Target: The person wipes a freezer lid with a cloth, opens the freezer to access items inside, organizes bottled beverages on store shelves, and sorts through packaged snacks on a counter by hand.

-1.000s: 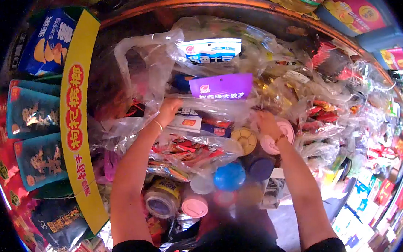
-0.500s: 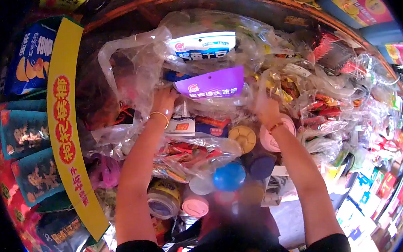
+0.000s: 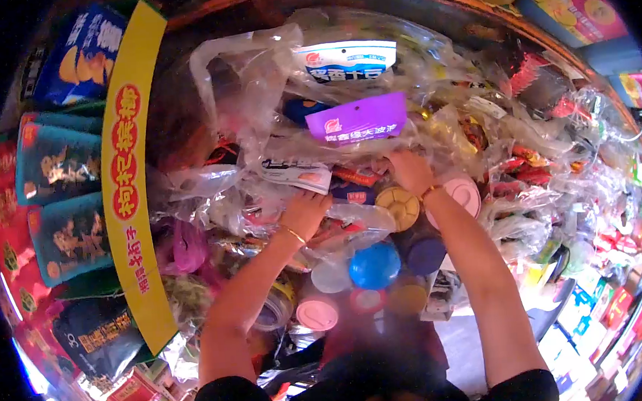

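Note:
My left hand point(image 3: 307, 213) reaches in from below, fingers bent at the lower edge of a white printed packet point(image 3: 297, 174), which lies tilted among clear plastic bags. My right hand point(image 3: 410, 173) is curled beside a red-orange packet point(image 3: 358, 176); its fingertips point left and what they pinch is hidden. Just above it is a bag with a purple header point(image 3: 359, 119), and behind that a bag with a blue and white header point(image 3: 349, 60). A dark blue packet point(image 3: 351, 194) lies between my hands. A yellow round lid point(image 3: 397, 209) sits below my right hand.
Jars with blue point(image 3: 374, 265), pink point(image 3: 317, 315) and navy point(image 3: 426, 256) lids stand close to me. A yellow printed strip point(image 3: 128, 190) and teal packets point(image 3: 61, 157) line the left. Crumpled clear bags point(image 3: 526, 195) pile up at the right.
My left hand has left the clear plastic bag and come down and right to the white packet, which is now tilted. My right hand has moved left toward the red-orange packet. The view has shifted.

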`<state>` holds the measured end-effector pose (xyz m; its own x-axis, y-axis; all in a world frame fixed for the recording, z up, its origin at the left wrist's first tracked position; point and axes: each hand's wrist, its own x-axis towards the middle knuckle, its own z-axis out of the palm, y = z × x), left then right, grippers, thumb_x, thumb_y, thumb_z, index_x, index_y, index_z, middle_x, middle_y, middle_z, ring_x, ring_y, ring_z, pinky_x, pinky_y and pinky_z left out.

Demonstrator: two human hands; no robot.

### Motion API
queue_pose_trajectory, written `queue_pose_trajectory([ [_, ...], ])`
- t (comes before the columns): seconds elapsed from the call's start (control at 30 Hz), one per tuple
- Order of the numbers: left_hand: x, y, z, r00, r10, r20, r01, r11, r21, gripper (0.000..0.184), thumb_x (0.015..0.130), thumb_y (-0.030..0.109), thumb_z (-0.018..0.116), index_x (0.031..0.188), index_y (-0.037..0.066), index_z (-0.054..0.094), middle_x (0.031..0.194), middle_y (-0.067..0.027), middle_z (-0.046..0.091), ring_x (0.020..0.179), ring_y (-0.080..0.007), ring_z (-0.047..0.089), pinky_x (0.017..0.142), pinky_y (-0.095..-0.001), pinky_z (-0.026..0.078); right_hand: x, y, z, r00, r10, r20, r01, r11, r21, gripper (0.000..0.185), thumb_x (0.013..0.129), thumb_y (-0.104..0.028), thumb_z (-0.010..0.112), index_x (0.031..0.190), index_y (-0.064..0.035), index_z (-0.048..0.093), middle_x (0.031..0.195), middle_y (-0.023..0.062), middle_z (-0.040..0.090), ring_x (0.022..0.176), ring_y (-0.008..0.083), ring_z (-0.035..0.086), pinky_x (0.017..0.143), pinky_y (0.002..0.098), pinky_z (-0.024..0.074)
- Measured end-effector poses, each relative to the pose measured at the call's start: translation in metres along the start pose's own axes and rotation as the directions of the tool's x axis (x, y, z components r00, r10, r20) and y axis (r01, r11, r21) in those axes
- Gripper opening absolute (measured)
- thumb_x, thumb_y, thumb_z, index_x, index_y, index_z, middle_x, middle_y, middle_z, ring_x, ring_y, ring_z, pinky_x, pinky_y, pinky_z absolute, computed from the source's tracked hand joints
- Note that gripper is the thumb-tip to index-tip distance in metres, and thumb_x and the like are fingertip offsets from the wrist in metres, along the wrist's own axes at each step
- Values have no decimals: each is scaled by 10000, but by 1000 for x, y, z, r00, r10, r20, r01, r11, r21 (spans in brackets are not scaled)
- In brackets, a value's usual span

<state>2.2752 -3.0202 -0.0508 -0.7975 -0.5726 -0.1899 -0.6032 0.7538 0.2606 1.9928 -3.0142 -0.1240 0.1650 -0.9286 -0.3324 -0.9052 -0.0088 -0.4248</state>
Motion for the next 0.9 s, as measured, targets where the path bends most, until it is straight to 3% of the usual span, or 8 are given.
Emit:
queue_pose_trajectory([
  [0.17, -18, -3, 15, 927, -166, 335, 205, 975, -84, 136, 744, 141, 576, 848, 53, 588, 911, -128, 627, 856, -328, 603, 698, -455, 498, -51, -39, -19, 987, 41, -157, -16, 988, 153, 316, 840, -196, 514, 1127, -68, 536, 895, 198, 630, 759, 357, 626, 671, 460, 505],
  [0.2, -13, -7, 6, 911, -152, 383, 214, 969, -123, 230, 748, 139, 577, 960, 55, 593, 980, -151, 622, 885, -336, 592, 744, -457, 490, -60, -49, -21, 977, 44, -210, 5, 974, 227, 347, 840, -234, 535, 1147, -75, 518, 869, 201, 630, 741, 357, 624, 664, 465, 499],
  [0.23, -16, -11, 7, 914, -166, 369, 223, 968, -118, 230, 748, 139, 577, 960, 55, 593, 980, -151, 622, 885, -336, 592, 744, -457, 490, -67, -59, -24, 962, 53, -269, 31, 954, 298, 382, 839, -271, 557, 1167, -82, 500, 843, 204, 630, 722, 357, 622, 657, 470, 493],
  [0.33, -22, -12, 2, 991, -101, 83, 124, 925, -360, 593, 729, 213, 659, 1279, 105, 464, 1183, -205, 545, 1061, -360, 525, 908, -451, 429, -93, -101, -37, 989, -148, -19, 149, 972, 180, 485, 803, -455, 574, 1114, -85, 547, 762, 187, 634, 727, 338, 631, 646, 468, 486],
  [0.43, -40, 7, -15, 974, -174, -144, 172, 985, -26, 634, 737, 260, 672, 1296, 84, 430, 1217, -182, 494, 1150, -325, 459, 962, -413, 384, -99, -94, -6, 956, -104, 274, 112, 994, -11, 520, 810, -548, 521, 1038, -90, 617, 764, 167, 638, 744, 347, 624, 639, 470, 474],
  [0.67, -33, 20, -10, 925, -304, 229, 328, 941, -79, 713, 741, 364, 676, 1324, 66, 393, 1302, -195, 426, 1244, -358, 365, 1061, -441, 272, -92, -93, 13, 976, -60, 211, 59, 998, 10, 480, 828, -502, 488, 939, -64, 650, 856, 180, 655, 833, 354, 630, 721, 493, 481],
  [0.73, -26, 32, 5, 928, -374, 6, 372, 926, 67, 649, 769, 426, 622, 1299, 95, 448, 1338, -221, 392, 1238, -401, 359, 1058, -510, 251, -83, -89, 24, 969, -63, 237, 72, 997, -31, 477, 839, -494, 475, 923, -62, 659, 866, 182, 656, 839, 354, 630, 732, 491, 480],
  [0.9, -87, 71, 17, 949, -284, -136, 283, 959, -24, 526, 760, 299, 650, 1200, 53, 501, 1277, -200, 443, 1220, -373, 378, 1032, -477, 297, -99, -99, 37, 941, -53, 335, 84, 993, -80, 492, 856, -479, 458, 821, -39, 677, 830, 188, 658, 820, 356, 635, 731, 491, 476],
])
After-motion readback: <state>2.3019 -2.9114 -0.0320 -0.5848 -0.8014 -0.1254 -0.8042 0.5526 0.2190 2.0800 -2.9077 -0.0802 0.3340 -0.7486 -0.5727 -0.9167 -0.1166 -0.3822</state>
